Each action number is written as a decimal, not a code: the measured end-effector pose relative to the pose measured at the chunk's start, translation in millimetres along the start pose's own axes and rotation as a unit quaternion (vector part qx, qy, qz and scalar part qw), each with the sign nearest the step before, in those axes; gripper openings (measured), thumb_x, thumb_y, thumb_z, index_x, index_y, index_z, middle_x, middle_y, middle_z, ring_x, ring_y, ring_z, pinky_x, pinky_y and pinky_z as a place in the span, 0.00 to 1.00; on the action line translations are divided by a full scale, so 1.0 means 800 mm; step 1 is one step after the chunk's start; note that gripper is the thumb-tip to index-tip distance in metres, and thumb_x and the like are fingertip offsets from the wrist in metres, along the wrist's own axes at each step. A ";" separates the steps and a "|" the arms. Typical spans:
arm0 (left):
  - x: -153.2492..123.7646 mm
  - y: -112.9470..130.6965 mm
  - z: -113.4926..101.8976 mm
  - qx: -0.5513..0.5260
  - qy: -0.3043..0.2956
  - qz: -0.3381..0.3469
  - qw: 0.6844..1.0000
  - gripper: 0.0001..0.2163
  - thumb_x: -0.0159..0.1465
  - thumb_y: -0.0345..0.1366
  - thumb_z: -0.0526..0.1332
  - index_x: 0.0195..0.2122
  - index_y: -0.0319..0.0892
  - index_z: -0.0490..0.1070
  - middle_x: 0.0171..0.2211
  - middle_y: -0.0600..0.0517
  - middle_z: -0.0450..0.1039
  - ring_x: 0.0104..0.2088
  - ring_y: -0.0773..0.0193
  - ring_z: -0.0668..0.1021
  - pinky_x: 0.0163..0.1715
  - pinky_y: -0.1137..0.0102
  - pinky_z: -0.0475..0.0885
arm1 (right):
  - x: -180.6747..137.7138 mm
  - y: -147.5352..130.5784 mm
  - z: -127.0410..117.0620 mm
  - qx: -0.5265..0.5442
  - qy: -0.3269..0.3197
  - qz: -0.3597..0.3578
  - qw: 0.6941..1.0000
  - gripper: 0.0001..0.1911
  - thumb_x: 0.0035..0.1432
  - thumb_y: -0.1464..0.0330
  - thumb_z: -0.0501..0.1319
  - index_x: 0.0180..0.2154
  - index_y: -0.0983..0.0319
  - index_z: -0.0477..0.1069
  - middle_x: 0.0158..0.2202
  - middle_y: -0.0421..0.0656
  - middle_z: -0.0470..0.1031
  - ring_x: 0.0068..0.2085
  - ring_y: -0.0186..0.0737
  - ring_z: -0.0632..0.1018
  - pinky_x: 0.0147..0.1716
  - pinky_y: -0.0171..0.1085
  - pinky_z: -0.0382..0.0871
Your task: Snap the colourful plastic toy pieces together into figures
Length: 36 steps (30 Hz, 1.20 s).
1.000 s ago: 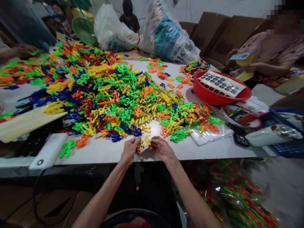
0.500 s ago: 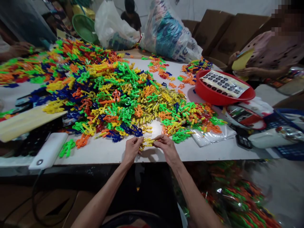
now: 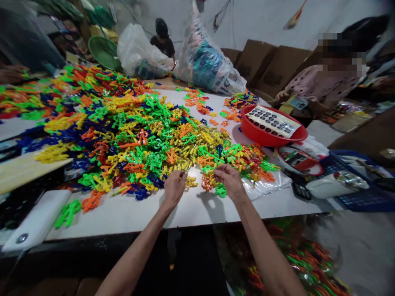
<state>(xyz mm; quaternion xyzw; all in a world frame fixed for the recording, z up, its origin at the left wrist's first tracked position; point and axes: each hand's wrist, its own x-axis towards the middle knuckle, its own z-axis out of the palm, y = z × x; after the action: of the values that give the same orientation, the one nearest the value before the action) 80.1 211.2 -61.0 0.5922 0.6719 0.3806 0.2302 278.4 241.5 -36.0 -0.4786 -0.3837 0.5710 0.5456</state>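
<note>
My left hand point(image 3: 175, 188) is closed with its fingertips at the near edge of the heap, beside a few small yellow tube-like pieces point(image 3: 191, 182). What it pinches is hidden behind the fingers. My right hand point(image 3: 231, 181) has its thumb and fingers drawn together by orange plastic figures point(image 3: 207, 181) and a green figure point(image 3: 221, 190). Whatever lies between those fingertips is too small to make out. Between and beyond the hands spreads a pile of yellow tube pieces point(image 3: 188, 148), against a large heap of coloured plastic figures point(image 3: 129, 139).
At the right stand a red basin point(image 3: 262, 137) with a sticker sheet point(image 3: 273, 120) on it and a blue basket point(image 3: 364, 197). A white power bank point(image 3: 40, 218) lies left. Large plastic bags point(image 3: 206, 61) stand behind. A co-worker point(image 3: 324, 84) sits at the far right.
My hands were together over a yellow piece near the table edge; now they are apart, the right one further right and forward by the orange figures. The view has shifted and tilted.
</note>
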 end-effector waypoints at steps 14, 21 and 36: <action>-0.018 0.012 -0.003 -0.036 -0.131 0.039 0.990 0.09 0.61 0.38 0.52 0.29 0.42 0.68 0.25 0.52 0.69 0.26 0.65 0.71 0.26 0.72 0.64 | -0.045 0.041 0.024 0.017 0.044 0.031 0.998 0.15 0.43 0.59 0.67 0.28 0.62 0.68 0.21 0.40 0.75 0.20 0.31 0.71 0.20 0.31 0.63; -0.055 0.021 -0.041 -0.297 -0.327 -0.131 0.887 0.15 0.51 0.47 0.64 0.23 0.38 0.69 0.17 0.56 0.63 0.16 0.74 0.61 0.15 0.77 0.55 | -0.056 0.019 0.024 -0.010 -0.173 0.081 0.982 0.13 0.44 0.61 0.67 0.26 0.63 0.69 0.19 0.37 0.71 0.18 0.28 0.67 0.19 0.29 0.60; -0.071 0.002 -0.048 -0.333 -0.379 -0.117 0.855 0.16 0.48 0.46 0.67 0.25 0.35 0.73 0.17 0.55 0.66 0.16 0.75 0.62 0.16 0.77 0.55 | -0.079 0.026 0.021 -0.022 -0.262 0.156 0.952 0.14 0.43 0.61 0.68 0.24 0.65 0.70 0.18 0.38 0.70 0.16 0.27 0.68 0.16 0.28 0.58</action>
<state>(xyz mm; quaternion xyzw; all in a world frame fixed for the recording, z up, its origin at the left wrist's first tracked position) 63.0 146.8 -45.0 0.4956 0.4296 0.2981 0.6935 253.7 177.7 -43.3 -0.3782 -0.4460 0.7458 0.3191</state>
